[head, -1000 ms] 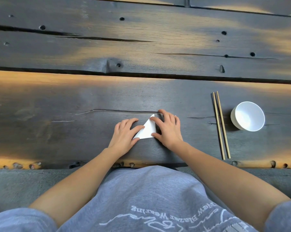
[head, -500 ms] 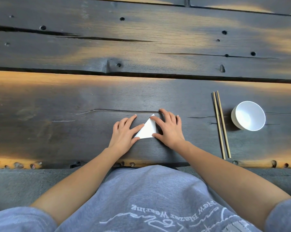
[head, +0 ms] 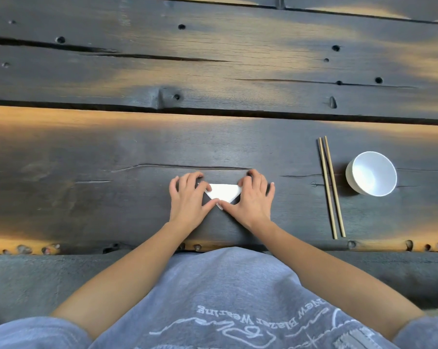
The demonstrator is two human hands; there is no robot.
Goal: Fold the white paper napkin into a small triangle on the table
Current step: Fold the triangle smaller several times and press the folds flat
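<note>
The white paper napkin (head: 223, 192), folded into a small triangle, is pressed flat on the dark wooden desk (head: 87, 197) between the left hand (head: 187, 201) and right hand (head: 253, 200), both spread open, thumbs meeting at its near tip.

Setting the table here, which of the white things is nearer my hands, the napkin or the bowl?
The white paper napkin: the folded triangle lies flat between the left hand and right hand, fingertips touching it. The white bowl sits apart, beyond the chopsticks.

Dark, cracked plank table (head: 112, 152) with knotholes, warm amber light patches, grey floor (head: 24, 280) beneath its edge
</note>
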